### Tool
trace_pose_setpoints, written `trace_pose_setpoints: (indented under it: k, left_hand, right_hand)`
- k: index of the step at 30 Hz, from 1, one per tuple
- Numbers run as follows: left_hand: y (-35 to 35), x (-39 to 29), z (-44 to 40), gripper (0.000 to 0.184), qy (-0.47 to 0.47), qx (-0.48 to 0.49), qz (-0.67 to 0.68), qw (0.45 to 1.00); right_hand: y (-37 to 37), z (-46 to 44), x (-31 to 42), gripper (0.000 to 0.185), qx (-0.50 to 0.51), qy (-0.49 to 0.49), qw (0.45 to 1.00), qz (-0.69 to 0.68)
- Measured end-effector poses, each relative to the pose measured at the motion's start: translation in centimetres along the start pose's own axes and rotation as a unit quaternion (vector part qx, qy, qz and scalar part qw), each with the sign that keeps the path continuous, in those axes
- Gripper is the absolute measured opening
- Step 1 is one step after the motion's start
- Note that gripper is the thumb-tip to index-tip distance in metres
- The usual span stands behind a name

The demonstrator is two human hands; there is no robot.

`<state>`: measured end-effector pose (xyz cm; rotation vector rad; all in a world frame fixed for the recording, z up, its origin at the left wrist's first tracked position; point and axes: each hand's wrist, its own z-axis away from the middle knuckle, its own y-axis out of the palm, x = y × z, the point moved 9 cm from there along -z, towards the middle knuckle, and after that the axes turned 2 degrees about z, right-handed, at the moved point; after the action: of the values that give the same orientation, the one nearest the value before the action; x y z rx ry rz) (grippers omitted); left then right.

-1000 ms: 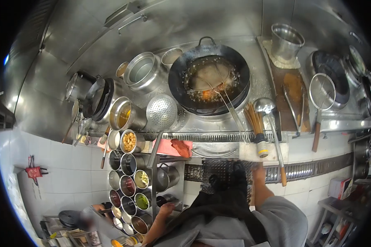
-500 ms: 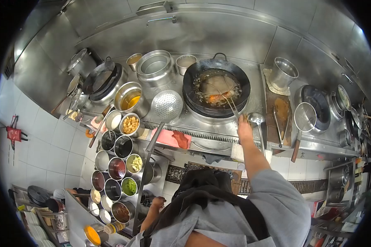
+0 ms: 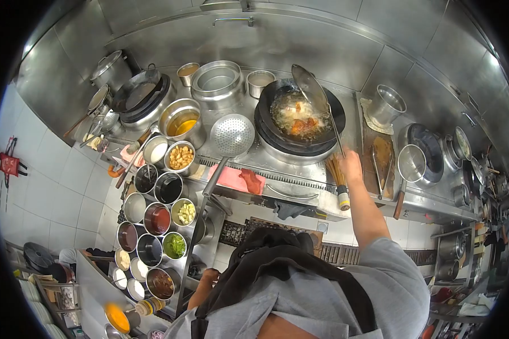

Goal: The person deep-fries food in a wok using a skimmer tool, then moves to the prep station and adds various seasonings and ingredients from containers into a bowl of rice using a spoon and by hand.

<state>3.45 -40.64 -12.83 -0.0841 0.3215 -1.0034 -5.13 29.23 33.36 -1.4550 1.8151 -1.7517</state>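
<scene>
Metal strainer (image 3: 311, 90), one — in right hand (image 3: 352, 165), over one wok (image 3: 266, 107); left hand (image 3: 210, 275) — can't tell.

The strainer (image 3: 310, 89), sunk in the oil (image 3: 285, 113) before, now tilts above it in the right hand (image 3: 350, 164), uncovering browned food (image 3: 304, 125)

Grey strainer (image 3: 311, 90), black wok (image 3: 267, 113), orange-brown food (image 3: 304, 125), silver skimmer (image 3: 232, 135) — hole-dotted

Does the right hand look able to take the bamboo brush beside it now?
Probably not yet: the bamboo brush lies close, but the right hand holds the strainer by its handle and would likely need freeing first.
</scene>
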Motion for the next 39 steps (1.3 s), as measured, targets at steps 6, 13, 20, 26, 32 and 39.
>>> trace_pose_setpoints:
  k: [6,13,20,26,32,39]
  left_hand:
    - [-2.1,-4.8,-1.7,0.021,0.338,-0.128,-0.483,0.797]
    - [-5.3,-7.7,3.1,0.023,0.217,-0.088,-0.071,0.970]
    - [-2.6,-3.4,2.2,0.019,0.042,-0.047,0.041,0.997]
    - [-1.5,0.5,0.8,0.020,0.079,-0.038,-0.127,0.988]
    - [-1.6,0.0,1.2,0.020,0.091,-0.050,-0.138,0.985]
    - [-1.6,-3.2,2.4,0.020,0.093,-0.056,-0.079,0.991]
  right_hand:
    - [-0.4,2.6,2.0,0.032,0.034,-0.006,0.999,0.002]
    - [0.1,2.6,2.4,0.031,0.021,0.004,0.999,0.024]
    - [-0.1,1.0,0.1,0.029,-0.028,0.069,0.996,0.059]
    - [1.3,1.8,-1.2,0.019,-0.027,0.093,0.995,0.024]
    - [4.8,2.5,-1.9,0.018,0.088,0.204,0.968,-0.116]
    - [5.5,4.9,-2.9,0.030,0.112,0.207,0.933,-0.273]
